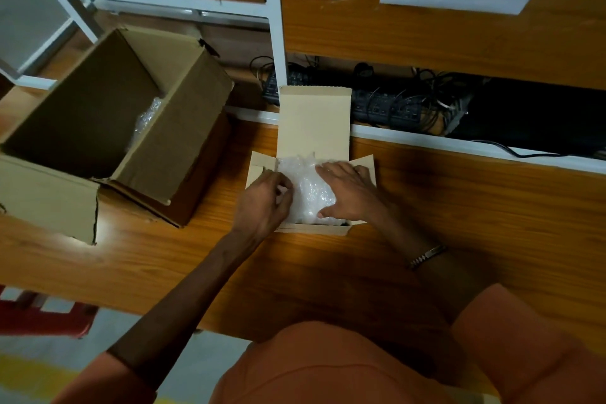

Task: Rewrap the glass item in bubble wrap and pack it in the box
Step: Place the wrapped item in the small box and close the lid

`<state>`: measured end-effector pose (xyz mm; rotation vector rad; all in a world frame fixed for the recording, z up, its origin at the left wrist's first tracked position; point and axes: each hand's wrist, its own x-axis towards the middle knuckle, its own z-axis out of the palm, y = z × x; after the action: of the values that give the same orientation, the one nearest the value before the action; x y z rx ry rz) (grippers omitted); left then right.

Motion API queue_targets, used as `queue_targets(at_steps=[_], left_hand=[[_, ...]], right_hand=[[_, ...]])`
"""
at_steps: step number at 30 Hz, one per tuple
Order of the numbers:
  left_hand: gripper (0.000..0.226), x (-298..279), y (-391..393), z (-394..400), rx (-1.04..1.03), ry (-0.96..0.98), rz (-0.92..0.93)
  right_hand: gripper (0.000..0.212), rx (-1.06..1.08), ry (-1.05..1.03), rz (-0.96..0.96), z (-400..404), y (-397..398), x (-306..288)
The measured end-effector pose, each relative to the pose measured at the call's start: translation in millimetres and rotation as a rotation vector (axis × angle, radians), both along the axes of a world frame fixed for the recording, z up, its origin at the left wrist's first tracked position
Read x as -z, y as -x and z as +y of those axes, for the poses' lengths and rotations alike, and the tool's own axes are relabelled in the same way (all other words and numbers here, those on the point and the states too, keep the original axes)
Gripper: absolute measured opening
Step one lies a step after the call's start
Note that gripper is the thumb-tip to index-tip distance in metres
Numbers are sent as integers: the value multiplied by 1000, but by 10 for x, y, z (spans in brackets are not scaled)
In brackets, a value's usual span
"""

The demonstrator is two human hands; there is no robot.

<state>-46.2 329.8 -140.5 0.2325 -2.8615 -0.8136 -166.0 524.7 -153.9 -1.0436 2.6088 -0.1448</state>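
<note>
A wooden table [426, 207] is filling the lower half of the view, with white-framed shelves [272, 10] standing behind it and a tangle of black power strips and cables [387, 102] lying in the gap under the shelf. The bubble-wrapped bundle [310, 190] is sitting inside the small box [314, 228], looking white, crinkled and cloudy, so the glass itself is not showing. The left hand [264, 203] is resting at the left side of the bundle with curled fingers pinching the wrap. The right hand [351, 190] is lying on the bundle's right side with fingers stretched flat, pressing and not clenching. The box lid [314, 121] is standing open behind, and two side flaps are spreading outward. The box is sitting near the far edge of the table, with bare wood lying free to its right and in front. One large carton [108, 115] is standing open to the left, well apart, with more bubble wrap [147, 116] showing inside. There are two boxes, two hands and one bundle. One bracelet [426, 256] is circling the right wrist.
</note>
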Motion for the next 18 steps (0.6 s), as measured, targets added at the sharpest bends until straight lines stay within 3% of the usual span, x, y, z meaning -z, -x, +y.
queue_targets(at_steps=[6, 12, 18], left_hand=[[31, -1, 87, 77, 112, -110, -71], [91, 4, 352, -214, 233, 281, -219], [117, 165, 489, -342, 400, 304, -311]], right_hand=[[114, 15, 25, -28, 48, 13, 70], [115, 15, 28, -44, 50, 46, 104], [120, 16, 7, -33, 29, 88, 124]])
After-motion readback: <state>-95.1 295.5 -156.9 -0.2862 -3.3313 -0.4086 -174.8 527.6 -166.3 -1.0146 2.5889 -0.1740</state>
